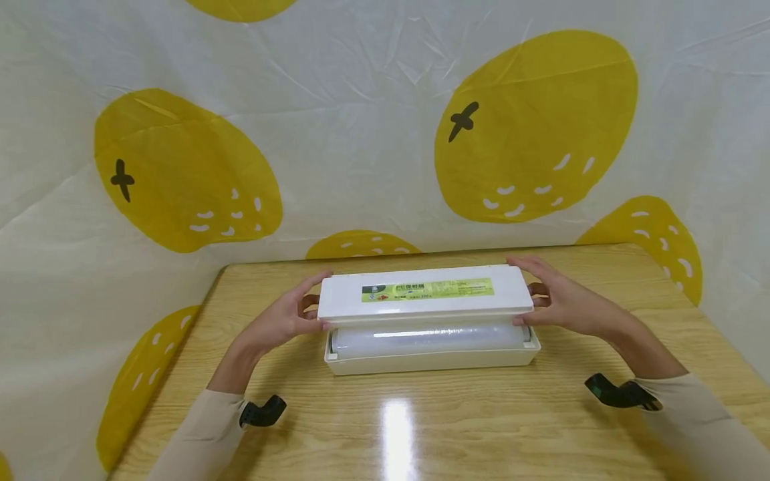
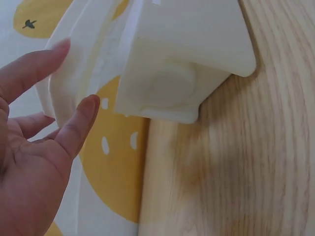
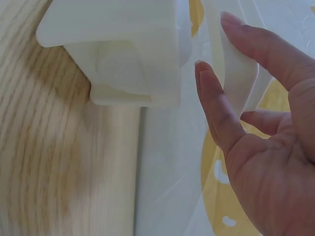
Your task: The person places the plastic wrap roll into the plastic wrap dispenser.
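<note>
A white cling film box (image 1: pixel 433 363) stands on the table, with a roll of clear film (image 1: pixel 421 341) lying in it. Raised above and behind the roll is the box's white lid (image 1: pixel 345 297), tilted so its green and yellow label faces up. My left hand (image 1: pixel 285 310) grips the lid's left end between thumb and fingers. At the opposite end, my right hand (image 1: pixel 568 300) holds the lid the same way. Both wrist views show the lid's end pinched, apart from the box body (image 2: pixel 192 39). The lid's underside is hidden in the head view.
The wooden table (image 1: pixel 325 427) runs back to a white cloth (image 1: pixel 355 160) printed with yellow fruit, which hangs behind it and along its left side. A black wrist mount (image 1: pixel 263 410) sits on the left sleeve, another mount (image 1: pixel 619 392) on the right.
</note>
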A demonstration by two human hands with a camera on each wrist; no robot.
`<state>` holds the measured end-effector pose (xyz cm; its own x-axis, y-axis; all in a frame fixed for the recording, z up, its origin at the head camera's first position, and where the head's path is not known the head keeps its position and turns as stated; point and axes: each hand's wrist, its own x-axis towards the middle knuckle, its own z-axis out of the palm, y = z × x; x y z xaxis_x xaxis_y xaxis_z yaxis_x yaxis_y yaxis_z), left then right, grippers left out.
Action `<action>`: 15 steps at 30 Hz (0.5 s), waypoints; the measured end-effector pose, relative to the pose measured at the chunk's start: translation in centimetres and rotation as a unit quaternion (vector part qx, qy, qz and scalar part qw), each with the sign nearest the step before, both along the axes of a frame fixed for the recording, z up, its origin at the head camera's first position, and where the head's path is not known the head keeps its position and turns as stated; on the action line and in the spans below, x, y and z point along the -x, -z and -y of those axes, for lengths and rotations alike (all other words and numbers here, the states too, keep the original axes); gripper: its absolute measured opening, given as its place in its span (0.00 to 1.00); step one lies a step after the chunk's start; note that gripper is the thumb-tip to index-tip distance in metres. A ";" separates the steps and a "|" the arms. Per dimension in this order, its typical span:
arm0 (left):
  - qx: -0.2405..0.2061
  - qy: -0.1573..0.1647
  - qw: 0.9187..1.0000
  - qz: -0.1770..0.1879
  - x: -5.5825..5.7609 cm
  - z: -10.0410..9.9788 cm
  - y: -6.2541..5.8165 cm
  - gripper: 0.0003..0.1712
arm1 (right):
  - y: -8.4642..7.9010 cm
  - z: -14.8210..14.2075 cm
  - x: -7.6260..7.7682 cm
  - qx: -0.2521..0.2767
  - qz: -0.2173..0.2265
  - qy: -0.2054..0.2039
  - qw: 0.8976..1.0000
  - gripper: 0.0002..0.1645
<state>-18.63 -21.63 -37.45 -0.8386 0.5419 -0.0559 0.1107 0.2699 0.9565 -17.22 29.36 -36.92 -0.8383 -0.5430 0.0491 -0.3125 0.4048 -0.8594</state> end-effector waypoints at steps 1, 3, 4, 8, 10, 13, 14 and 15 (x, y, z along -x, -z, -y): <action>-0.002 0.004 1.000 -0.002 -0.1 0.0 0.1 0.57 | 0.0 -0.1 0.0 -0.005 -0.003 0.002 1.000 0.58; 0.002 0.004 1.000 -0.014 -0.2 -0.1 0.3 0.58 | 0.1 -0.2 0.0 -0.023 -0.022 0.005 0.999 0.57; 0.009 0.001 1.000 -0.025 -0.2 -0.1 0.4 0.58 | 0.1 -0.3 -0.1 -0.036 -0.035 0.007 0.999 0.56; 0.046 -0.018 0.997 -0.063 -0.5 -0.2 0.7 0.58 | 0.3 -0.6 -0.1 -0.079 -0.079 0.011 0.994 0.56; 0.061 -0.021 0.995 -0.077 -0.8 -0.2 0.9 0.58 | 0.4 -0.8 -0.2 -0.082 -0.081 0.007 0.993 0.55; 0.078 -0.014 0.992 -0.094 -1.3 -0.2 1.1 0.57 | 0.6 -1.0 -0.5 -0.076 -0.070 -0.002 0.995 0.55; 0.084 -0.009 0.991 -0.100 -1.5 -0.2 1.2 0.57 | 0.6 -1.0 -0.7 -0.072 -0.063 -0.004 0.995 0.55; 0.089 -0.003 0.990 -0.108 -1.6 -0.2 1.3 0.56 | 0.7 -1.1 -0.8 -0.069 -0.058 -0.006 0.996 0.55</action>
